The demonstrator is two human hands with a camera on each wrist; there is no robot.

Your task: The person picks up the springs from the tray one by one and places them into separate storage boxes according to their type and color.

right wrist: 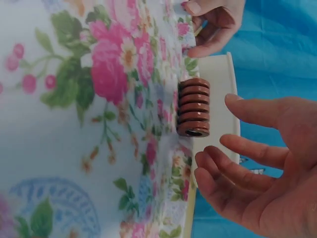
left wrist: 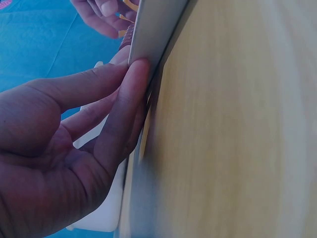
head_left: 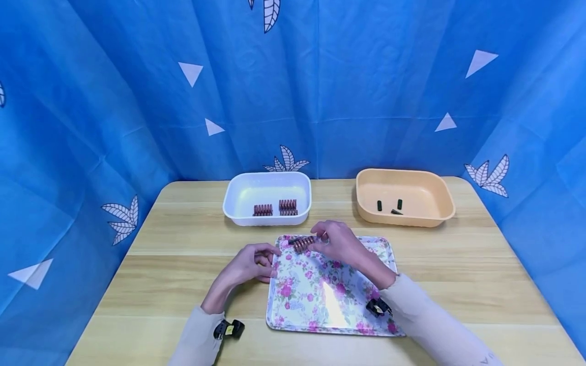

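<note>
A tray with a pink flower print [head_left: 297, 300] lies on the table. My left hand [head_left: 252, 263] is at its left side; in the left wrist view, its thumb and fingers [left wrist: 132, 82] pinch the tray's edge. A reddish-brown coil spring [right wrist: 194, 106] lies on its side near the tray's far edge. A smaller dark piece [head_left: 291, 242] shows beside it in the head view. My right hand [right wrist: 262, 158] is close to the spring, its fingers loosely bent and apart from it in the right wrist view.
A white bin [head_left: 267, 221] behind the tray holds several reddish-brown springs [head_left: 288, 205]. To its right, a pale orange bin [head_left: 430, 222] holds a few small dark green pieces [head_left: 400, 204]. A blue curtain [head_left: 339, 91] hangs behind the table [head_left: 183, 223].
</note>
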